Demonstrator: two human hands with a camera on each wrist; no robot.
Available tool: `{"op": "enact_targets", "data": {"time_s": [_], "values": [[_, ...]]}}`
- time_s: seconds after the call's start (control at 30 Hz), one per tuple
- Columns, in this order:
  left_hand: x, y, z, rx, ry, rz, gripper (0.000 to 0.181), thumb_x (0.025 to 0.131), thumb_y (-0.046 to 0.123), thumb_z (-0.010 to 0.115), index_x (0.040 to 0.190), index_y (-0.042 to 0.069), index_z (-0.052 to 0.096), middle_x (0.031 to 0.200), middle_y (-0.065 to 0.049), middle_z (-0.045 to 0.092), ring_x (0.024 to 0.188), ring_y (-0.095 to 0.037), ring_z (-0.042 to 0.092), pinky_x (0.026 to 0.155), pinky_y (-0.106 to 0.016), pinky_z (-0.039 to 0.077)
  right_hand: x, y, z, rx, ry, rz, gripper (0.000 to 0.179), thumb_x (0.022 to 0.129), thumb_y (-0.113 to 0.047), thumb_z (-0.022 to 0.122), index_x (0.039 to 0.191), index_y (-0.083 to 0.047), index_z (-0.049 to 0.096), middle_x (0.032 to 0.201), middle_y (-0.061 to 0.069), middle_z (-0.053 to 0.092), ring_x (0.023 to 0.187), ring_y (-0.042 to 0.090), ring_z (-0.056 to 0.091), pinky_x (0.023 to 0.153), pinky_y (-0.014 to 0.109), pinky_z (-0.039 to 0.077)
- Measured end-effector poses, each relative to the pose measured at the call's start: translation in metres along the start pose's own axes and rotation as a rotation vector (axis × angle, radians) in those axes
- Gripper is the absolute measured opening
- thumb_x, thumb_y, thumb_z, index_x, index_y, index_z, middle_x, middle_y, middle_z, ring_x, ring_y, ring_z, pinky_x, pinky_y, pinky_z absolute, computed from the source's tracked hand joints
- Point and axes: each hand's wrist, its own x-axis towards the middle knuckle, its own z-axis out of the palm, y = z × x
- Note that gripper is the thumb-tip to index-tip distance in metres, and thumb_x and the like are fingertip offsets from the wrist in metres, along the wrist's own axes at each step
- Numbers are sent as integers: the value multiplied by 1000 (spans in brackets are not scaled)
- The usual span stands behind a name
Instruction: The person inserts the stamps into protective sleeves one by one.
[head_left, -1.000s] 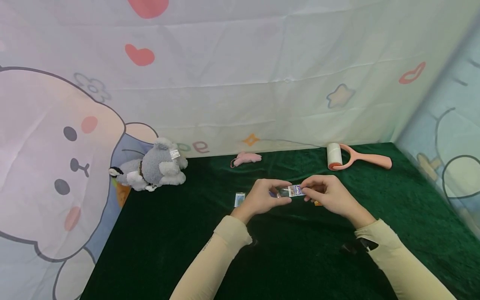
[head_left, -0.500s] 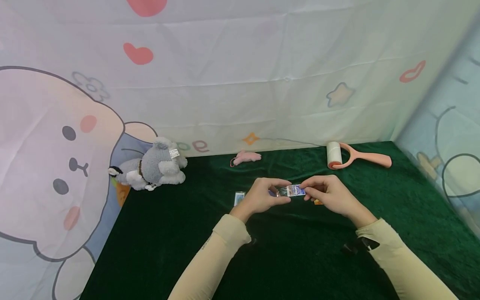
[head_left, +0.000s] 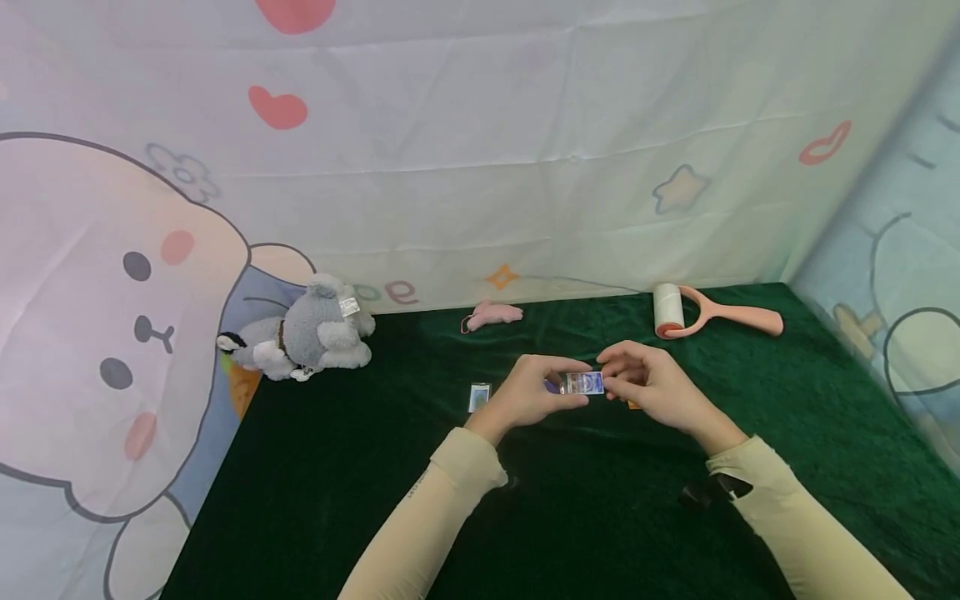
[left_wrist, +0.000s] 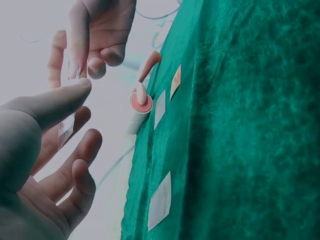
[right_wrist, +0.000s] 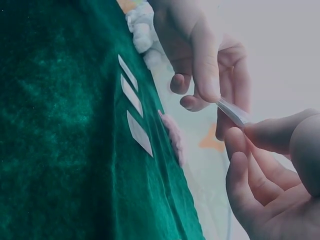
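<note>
A small blue-and-white printed card (head_left: 585, 383) in a clear plastic sleeve (right_wrist: 232, 111) is held up above the green cloth between the two hands. My left hand (head_left: 528, 392) grips the sleeve's left end between thumb and fingers. At the other end, the thumb and index finger of my right hand (head_left: 656, 387) pinch the edge. In the left wrist view the sleeve (left_wrist: 66, 125) is seen nearly edge-on, partly behind the left thumb. Below on the cloth lies a blue card (head_left: 480, 397) by the left wrist, and an orange card (head_left: 634, 406) shows partly under the right hand.
Along the back of the green cloth (head_left: 360, 483) lie a grey plush toy (head_left: 318, 329), a pink pig-like toy (head_left: 492, 315) and a lint roller (head_left: 669, 312) with a peach handle. A printed curtain (head_left: 465, 167) rises behind. Another pale card (left_wrist: 160, 109) shows in the left wrist view.
The card has slid left toward my left hand, and the clear stretch of sleeve beside it has gone. My right hand's fingers have lifted and spread slightly.
</note>
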Motion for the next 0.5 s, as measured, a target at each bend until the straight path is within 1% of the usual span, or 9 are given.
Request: {"op": "enact_targets", "data": {"time_s": [0.13, 0.27, 0.37, 0.5], "values": [[1, 2, 1, 10, 3, 4, 40, 93, 23, 84, 132, 19, 74, 120, -1, 72, 94, -10, 64, 69, -23, 55, 1, -1, 0, 18, -5, -5, 30, 103, -4, 65, 131, 4, 58, 107, 17, 72, 84, 21, 73, 71, 42, 62], [2, 3, 4, 35, 16, 7, 40, 93, 23, 83, 132, 19, 74, 115, 0, 72, 88, -9, 63, 65, -23, 54, 0, -2, 1, 35, -9, -2, 29, 104, -3, 64, 132, 3, 58, 106, 18, 74, 85, 31, 74, 73, 41, 62], [2, 3, 6, 47, 24, 4, 40, 93, 24, 84, 131, 18, 74, 112, 1, 72, 83, -8, 62, 62, -22, 52, 0, -2, 2, 29, -11, 9, 29, 104, -4, 64, 132, 3, 58, 104, 16, 75, 86, 38, 73, 73, 41, 62], [3, 3, 9, 34, 33, 4, 42, 91, 24, 85, 131, 16, 74, 109, 2, 73, 77, -8, 59, 60, -21, 49, 0, -1, 3, 17, -10, 15, 29, 104, -4, 65, 131, 3, 59, 103, 15, 75, 85, 37, 73, 71, 41, 62]]}}
